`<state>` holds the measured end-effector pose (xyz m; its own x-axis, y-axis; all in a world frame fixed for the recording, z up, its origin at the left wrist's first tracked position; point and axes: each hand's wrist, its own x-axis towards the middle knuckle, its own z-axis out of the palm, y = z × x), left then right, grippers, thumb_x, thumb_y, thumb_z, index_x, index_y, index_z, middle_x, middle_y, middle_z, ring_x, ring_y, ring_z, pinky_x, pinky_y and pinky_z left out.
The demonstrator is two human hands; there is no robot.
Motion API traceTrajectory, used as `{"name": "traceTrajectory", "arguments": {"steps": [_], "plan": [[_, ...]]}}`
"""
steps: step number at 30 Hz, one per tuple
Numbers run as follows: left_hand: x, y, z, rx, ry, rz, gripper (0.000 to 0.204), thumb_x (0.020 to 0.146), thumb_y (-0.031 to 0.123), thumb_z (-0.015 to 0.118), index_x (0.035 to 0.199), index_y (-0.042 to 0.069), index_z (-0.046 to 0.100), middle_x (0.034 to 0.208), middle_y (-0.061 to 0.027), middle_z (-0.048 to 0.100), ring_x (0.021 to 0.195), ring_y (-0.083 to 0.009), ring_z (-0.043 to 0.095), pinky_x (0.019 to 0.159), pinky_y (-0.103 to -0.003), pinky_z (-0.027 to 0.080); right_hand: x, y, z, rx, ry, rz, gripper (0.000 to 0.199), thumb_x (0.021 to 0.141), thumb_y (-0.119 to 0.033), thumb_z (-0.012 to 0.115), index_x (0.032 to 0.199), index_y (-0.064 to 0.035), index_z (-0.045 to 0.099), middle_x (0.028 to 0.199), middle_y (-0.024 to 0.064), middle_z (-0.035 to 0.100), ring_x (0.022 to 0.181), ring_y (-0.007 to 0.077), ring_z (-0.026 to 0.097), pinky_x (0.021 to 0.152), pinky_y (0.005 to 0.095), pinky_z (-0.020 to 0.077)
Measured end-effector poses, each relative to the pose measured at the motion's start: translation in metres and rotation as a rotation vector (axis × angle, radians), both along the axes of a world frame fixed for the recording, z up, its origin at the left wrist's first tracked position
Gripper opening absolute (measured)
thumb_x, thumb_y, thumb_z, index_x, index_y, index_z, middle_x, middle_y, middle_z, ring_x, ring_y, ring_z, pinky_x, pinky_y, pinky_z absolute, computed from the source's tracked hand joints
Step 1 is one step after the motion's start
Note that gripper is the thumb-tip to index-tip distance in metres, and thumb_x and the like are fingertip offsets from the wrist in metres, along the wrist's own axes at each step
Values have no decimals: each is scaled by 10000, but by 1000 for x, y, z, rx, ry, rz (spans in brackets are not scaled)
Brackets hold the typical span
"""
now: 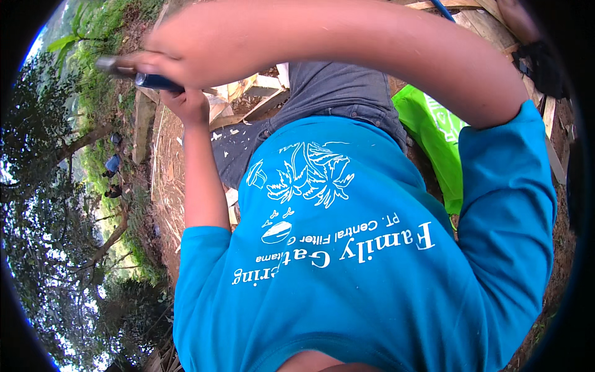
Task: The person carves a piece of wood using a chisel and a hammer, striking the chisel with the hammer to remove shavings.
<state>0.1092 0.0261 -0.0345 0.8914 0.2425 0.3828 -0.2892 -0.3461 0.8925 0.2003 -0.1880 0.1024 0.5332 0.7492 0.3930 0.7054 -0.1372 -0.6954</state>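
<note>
My left hand is raised at the upper left, its fingers closed round a dark blue, cylinder-shaped thing whose kind I cannot make out. Across my body reaches my right arm, and my right hand is just above the left one, close to the blue thing. From its closed fingers sticks out a grey, metallic-looking object, smeared by motion. Whether the grey object touches the blue thing is hidden by the right fingers. Pale shavings lie on my dark jeans below.
Cut wooden boards lie on the brown soil beyond my legs. A bright green bag is at my right side, near a black strapped item. Far left, people are among trees, with a long plank nearer.
</note>
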Motion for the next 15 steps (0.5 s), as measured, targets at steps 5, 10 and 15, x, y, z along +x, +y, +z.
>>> {"name": "traceTrajectory", "arguments": {"steps": [5, 10, 15], "plan": [[3, -2, -10, 90, 14, 7, 342, 902, 75, 658, 1203, -70, 582, 1053, -125, 705, 959, -196, 682, 864, -322, 524, -8, -8, 19, 137, 224, -10, 437, 1015, -379, 482, 967, -45, 759, 772, 187, 713, 754, 409, 707, 741, 511, 563], [4, -21, 3, 153, -109, 132, 347, 890, 126, 685, 1162, -78, 617, 1064, -125, 707, 1013, -198, 671, 939, -334, 498, -10, 1, 17, 60, 95, -24, 411, 1012, -393, 514, 911, -57, 730, 797, 176, 719, 791, 382, 723, 737, 492, 564], [7, -13, 7, 100, 5, 71, 316, 902, 100, 671, 1157, -81, 624, 1062, -123, 710, 1012, -195, 670, 924, -317, 499, -17, -29, 47, 88, 280, 84, 378, 1040, -303, 463, 924, -11, 673, 788, 174, 692, 740, 340, 695, 697, 474, 571]]}}
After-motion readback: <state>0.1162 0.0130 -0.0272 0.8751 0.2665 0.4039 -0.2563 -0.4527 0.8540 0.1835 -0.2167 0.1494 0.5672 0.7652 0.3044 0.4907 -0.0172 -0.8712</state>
